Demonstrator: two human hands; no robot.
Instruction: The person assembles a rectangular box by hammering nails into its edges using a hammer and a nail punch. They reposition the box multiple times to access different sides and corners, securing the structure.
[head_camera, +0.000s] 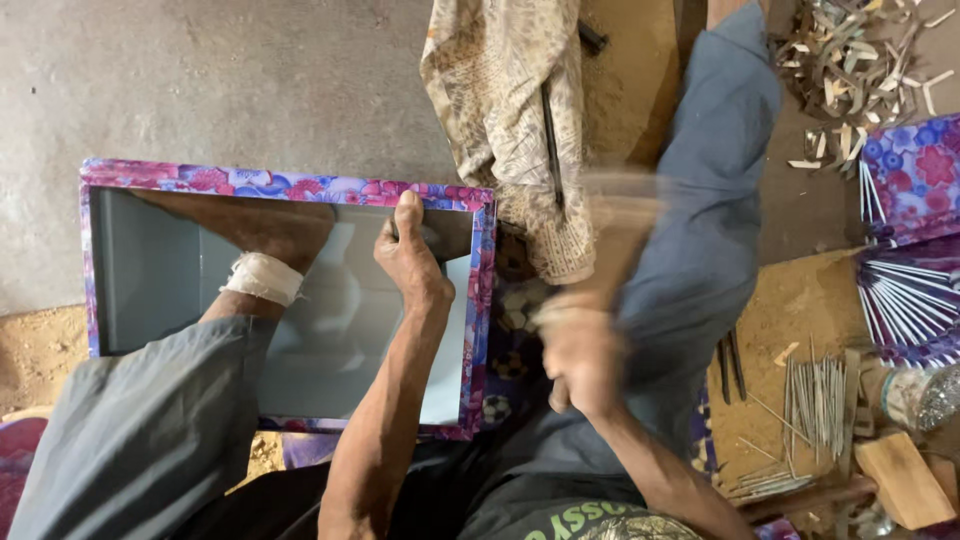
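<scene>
A rectangular panel with a grey glossy face (160, 280) lies on the floor in a pink, purple and blue floral frame (290, 186). My left hand (412, 262) rests on the panel at the frame's upper right inner edge, thumb up against the frame and fingers curled. My right hand (580, 352) is blurred and closed around a light wooden-handled tool (622, 235) that streaks upward, to the right of the frame. My bare foot (255, 225), with a white bandage at the ankle (263, 277), presses on the panel's upper middle.
A patterned beige cloth (510, 120) lies above the frame's right corner. Wood scraps (860, 70) are piled top right, above another floral piece (915, 165) and a fan of pale strips (905, 300). Thin metal pins (815, 400), a wooden block (905, 480) and dark pliers (730, 365) lie on the right.
</scene>
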